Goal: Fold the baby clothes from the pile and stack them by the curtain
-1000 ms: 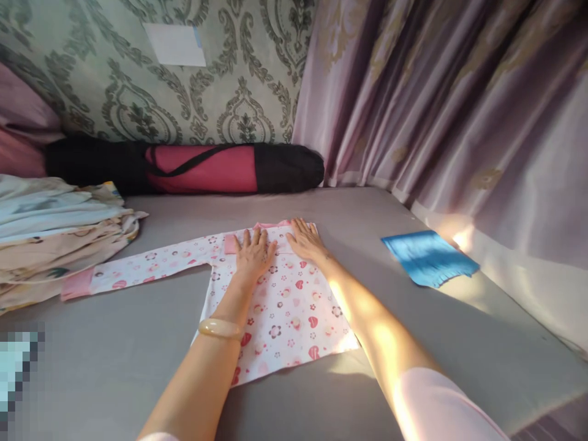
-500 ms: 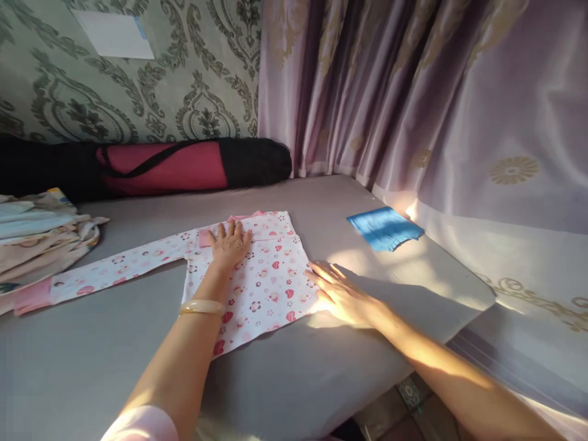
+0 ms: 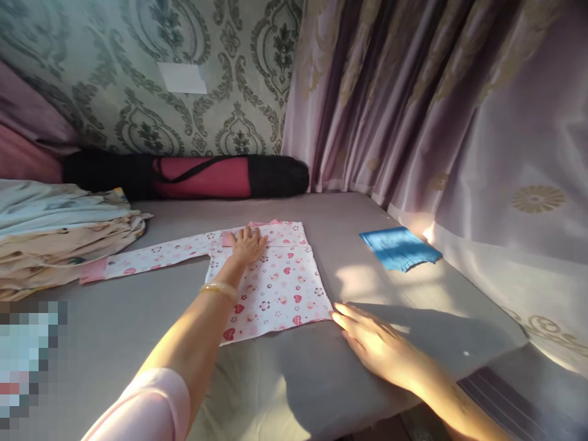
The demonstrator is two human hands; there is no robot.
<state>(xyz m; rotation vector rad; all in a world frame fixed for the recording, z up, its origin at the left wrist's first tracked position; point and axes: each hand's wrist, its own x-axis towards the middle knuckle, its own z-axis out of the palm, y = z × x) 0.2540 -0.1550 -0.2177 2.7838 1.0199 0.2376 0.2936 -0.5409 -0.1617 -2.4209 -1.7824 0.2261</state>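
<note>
A child's long-sleeved shirt [image 3: 275, 294], white with pink hearts and flowers, lies flat on the grey sheet. One sleeve stretches out to the left and ends in a pink cuff; the other is folded across the upper part. My left hand [image 3: 248, 245] rests flat near the collar, on the folded sleeve's cuff, fingers spread. At the lower right corner of the shirt is my right hand [image 3: 367, 337], fingers stretched out and tips at the hem. It holds nothing. My left forearm hides part of the shirt's left side.
A folded blue garment [image 3: 399, 248] lies to the right on the grey-sheeted bed [image 3: 160, 337]. Rumpled clothes [image 3: 55, 226] are piled at left. Against the patterned wall lies a black and red long bag [image 3: 202, 177]; a purple curtain [image 3: 358, 122] hangs at right.
My right hand has slid down along the shirt's right edge to its lower corner. My left hand stays on the folded sleeve. The view has turned slightly left.
</note>
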